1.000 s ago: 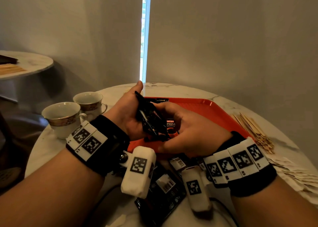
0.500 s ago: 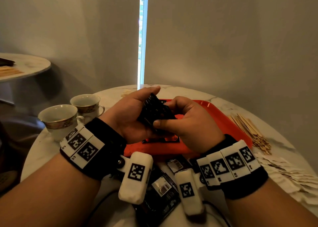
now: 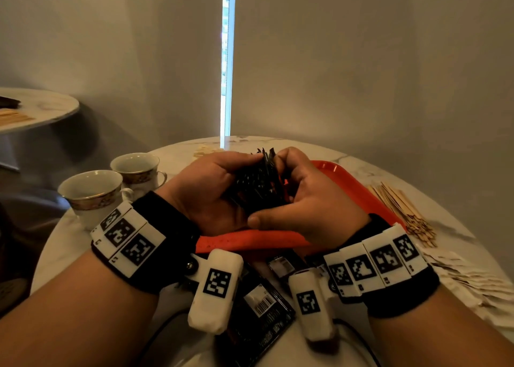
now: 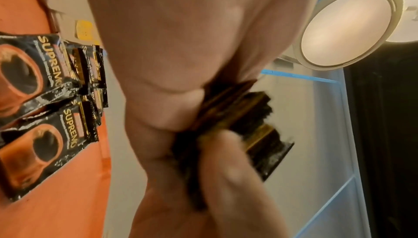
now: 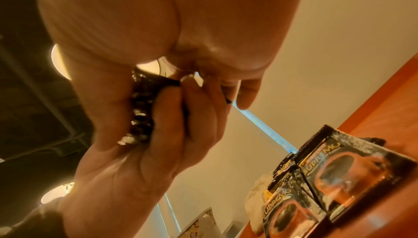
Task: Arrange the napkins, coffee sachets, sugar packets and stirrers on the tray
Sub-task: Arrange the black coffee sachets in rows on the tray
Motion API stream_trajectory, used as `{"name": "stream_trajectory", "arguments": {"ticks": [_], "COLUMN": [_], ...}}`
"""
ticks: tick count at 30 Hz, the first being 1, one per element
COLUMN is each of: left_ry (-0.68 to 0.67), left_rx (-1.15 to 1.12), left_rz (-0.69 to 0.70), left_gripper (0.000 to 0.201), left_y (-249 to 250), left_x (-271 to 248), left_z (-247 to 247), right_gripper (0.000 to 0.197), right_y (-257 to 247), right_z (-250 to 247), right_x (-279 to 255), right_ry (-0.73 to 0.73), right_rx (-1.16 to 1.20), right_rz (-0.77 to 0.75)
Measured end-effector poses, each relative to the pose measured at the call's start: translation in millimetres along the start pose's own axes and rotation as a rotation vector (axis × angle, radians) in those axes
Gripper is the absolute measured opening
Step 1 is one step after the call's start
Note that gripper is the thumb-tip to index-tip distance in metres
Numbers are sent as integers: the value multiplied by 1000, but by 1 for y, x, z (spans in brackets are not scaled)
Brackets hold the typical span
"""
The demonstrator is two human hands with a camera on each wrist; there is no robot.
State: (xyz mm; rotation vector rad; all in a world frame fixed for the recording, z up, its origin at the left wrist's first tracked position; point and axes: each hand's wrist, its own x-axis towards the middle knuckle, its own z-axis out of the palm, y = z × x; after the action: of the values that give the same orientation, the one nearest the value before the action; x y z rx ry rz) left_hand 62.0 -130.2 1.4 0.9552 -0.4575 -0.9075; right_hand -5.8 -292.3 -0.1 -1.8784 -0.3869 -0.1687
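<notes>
Both hands clamp one stack of sachets [image 3: 257, 184] above the tray's [image 3: 358, 184] near edge: left hand [image 3: 207, 190] cups it, right hand [image 3: 303, 199] pinches, probably squaring edges (more sachets [image 4: 43, 102] already lie on the tray).

Both hands meet at the centre of the frame above the red tray [image 3: 347, 177]: the left hand [image 3: 205, 194] and the right hand [image 3: 308, 208] clasp a stack of black coffee sachets [image 3: 260, 186] between them, edges fanned upward. More black sachets [image 3: 264, 311] lie on the marble table [image 3: 417, 169] at lower centre. Two gold-banded cups [image 3: 94, 194] stand at the left, wooden stirrers [image 3: 403, 208] at the right, pale packets [image 3: 467, 277] below them.
</notes>
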Motion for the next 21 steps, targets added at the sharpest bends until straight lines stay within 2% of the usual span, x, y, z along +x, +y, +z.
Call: {"name": "stream_trajectory", "arguments": {"ticks": [2, 4, 7, 10, 14, 17, 19, 21], "left_ry": [1, 9, 38, 30, -24, 26, 91, 108], "left_rx": [31, 31, 52, 111, 20, 7, 8, -9], "left_rz": [4, 15, 28, -10, 16, 68, 106, 133], "left_gripper": [46, 47, 51, 59, 34, 25, 42, 51], "left_y": [-1, -3, -5, -3, 1, 2, 5, 9], "left_x": [-1, 1, 3, 2, 2, 5, 4, 3], "left_z": [1, 3, 9, 6, 1, -2, -7, -11], "right_gripper": [66, 57, 43, 42, 50, 45, 41, 35], "right_y": [0, 0, 2, 3, 3, 1, 2, 9], "right_z": [-1, -2, 0, -1, -6, -8, -7, -10], "right_x": [0, 1, 3, 4, 3, 2, 5, 11], "right_ry": [2, 28, 88, 73, -32, -37, 14, 165], "right_rx": [59, 103, 37, -33, -27, -88, 83, 331], "right_rz": [-7, -38, -102, -116, -78, -66, -40, 21]}}
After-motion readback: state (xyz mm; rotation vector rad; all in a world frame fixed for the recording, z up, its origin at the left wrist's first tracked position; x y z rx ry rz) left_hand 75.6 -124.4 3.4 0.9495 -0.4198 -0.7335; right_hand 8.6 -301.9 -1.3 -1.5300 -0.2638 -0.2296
